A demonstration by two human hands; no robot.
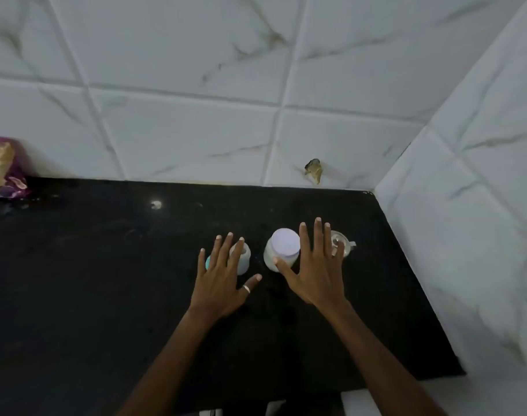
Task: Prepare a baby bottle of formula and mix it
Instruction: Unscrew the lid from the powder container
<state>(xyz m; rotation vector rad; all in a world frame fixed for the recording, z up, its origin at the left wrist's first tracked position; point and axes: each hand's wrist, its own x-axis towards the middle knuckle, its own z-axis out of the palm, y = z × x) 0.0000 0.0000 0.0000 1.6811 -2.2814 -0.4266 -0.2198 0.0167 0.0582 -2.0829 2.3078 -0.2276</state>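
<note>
The start is judged: left hand (218,285) and right hand (316,273) are spread, nothing grasped; the jar (284,245) must be opened.

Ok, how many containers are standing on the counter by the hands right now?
3. A white bottle partly under the left hand, a white-lidded jar between the hands, and a clear vessel partly under the right hand. The hands may hide something smaller.

A home kitchen corner: black stone counter (106,265) against marble-patterned wall tiles (196,70)
</note>
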